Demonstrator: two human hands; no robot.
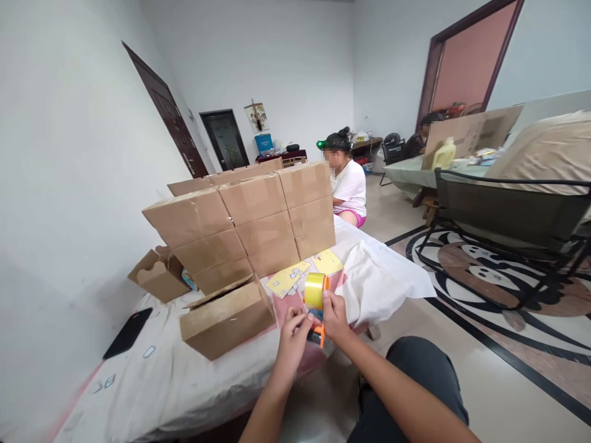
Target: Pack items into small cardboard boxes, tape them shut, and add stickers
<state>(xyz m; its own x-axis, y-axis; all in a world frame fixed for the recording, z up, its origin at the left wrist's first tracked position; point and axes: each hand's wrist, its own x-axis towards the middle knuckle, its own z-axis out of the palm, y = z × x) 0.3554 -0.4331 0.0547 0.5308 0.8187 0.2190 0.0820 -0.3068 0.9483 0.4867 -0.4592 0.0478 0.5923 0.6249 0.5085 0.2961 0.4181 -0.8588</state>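
In my right hand point(336, 315) is an orange tape dispenser point(322, 332) carrying a roll of yellowish packing tape point(314, 290). The fingers wrap around the dispenser's side, with the roll at the top and a dark part below. Close beside it, my left hand point(294, 332) has thumb and fingertips pinched together near the dispenser's lower end; what sits between them is too small to make out. Left of my hands stands a cardboard box point(227, 319) with its top edge partly raised. Behind it, several taped cardboard boxes point(258, 224) are stacked in rows.
A yellow printed sheet point(289, 280) lies before the stack on the cloth-covered bed point(152, 394). An opened carton point(161, 277) and a black flat item point(128, 332) are at left. Another person point(349, 184) sits beyond the boxes. A folding chair point(512, 215) stands right.
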